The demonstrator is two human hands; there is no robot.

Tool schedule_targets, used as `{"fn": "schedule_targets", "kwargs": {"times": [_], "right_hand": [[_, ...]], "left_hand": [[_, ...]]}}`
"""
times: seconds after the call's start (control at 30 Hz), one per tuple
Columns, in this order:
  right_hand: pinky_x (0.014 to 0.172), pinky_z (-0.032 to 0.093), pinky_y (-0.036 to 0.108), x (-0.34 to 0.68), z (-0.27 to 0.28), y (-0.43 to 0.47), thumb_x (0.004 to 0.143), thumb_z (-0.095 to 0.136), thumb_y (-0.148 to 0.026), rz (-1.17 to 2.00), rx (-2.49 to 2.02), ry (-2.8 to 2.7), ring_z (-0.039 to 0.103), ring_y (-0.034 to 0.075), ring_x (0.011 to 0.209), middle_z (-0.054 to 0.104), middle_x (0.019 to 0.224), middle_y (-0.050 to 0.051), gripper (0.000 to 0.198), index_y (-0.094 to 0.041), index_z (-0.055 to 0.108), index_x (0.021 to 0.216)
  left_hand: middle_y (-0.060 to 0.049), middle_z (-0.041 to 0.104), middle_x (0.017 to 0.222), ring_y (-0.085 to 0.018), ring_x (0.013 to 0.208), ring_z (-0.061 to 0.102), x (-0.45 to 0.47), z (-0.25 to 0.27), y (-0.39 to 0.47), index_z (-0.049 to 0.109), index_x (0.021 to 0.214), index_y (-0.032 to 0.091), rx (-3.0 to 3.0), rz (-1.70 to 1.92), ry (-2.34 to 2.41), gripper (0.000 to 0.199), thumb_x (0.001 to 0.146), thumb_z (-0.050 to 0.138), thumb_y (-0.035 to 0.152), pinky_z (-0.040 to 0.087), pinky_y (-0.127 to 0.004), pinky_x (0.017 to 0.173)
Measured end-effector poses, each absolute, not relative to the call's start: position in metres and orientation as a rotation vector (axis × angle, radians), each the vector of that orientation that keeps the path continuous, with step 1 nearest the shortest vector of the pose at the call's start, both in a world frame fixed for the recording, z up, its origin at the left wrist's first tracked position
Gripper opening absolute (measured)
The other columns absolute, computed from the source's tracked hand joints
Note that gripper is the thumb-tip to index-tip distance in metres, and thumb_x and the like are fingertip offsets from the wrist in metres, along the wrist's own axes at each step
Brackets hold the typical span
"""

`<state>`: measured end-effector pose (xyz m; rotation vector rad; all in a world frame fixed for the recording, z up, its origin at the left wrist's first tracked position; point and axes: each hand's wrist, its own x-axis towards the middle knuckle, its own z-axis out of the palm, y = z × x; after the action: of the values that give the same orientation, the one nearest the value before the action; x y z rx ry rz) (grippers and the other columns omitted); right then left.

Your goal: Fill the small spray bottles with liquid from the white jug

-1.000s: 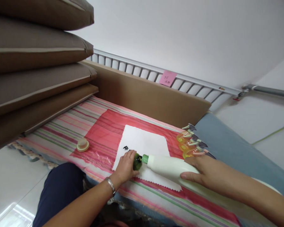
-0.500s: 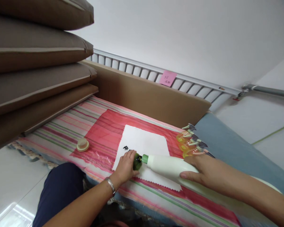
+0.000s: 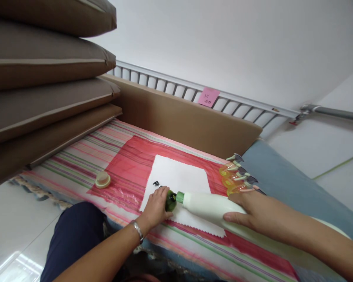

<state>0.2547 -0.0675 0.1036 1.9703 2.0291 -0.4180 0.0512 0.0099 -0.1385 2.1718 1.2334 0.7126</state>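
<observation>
My left hand point(image 3: 156, 204) is closed round a small dark green bottle point(image 3: 171, 201), whose body is partly covered by my fingers. My right hand point(image 3: 251, 209) grips a large pale green bottle point(image 3: 206, 205) from above. That bottle lies tilted on its side, its green neck point(image 3: 180, 197) at the mouth of the small bottle; whether liquid flows cannot be made out. Both are over a white cloth point(image 3: 184, 172) with zigzag edges. A small black pump head point(image 3: 156, 183) lies on the cloth just beyond my left hand.
A round cream lid point(image 3: 102, 179) sits left on the red plastic sheet point(image 3: 126, 160). Several clear yellow bottles with dark tops point(image 3: 229, 181) stand beyond my right hand. Brown cushions point(image 3: 50, 70) are stacked at left; a brown board point(image 3: 179, 117) leans along the radiator point(image 3: 153, 81).
</observation>
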Motion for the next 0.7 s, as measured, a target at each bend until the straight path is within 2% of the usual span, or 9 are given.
{"fn": "schedule_targets", "kwargs": {"times": [0.7], "right_hand": [[0.064, 0.042, 0.037, 0.2504, 0.1073, -0.0642, 0.077, 0.053, -0.046, -0.336, 1.93, 2.036, 0.062, 0.027, 0.074, 0.069, 0.083, 0.007, 0.025, -0.023, 0.062, 0.077]], "left_hand": [[-0.01, 0.042, 0.136, -0.03, 0.123, 0.039, 0.0508, -0.1403, 0.01, 0.031, 0.13, 0.023, 2.195, 0.735, 1.229, 0.09, 0.054, 0.078, 0.024, 0.037, -0.043, 0.097]]}}
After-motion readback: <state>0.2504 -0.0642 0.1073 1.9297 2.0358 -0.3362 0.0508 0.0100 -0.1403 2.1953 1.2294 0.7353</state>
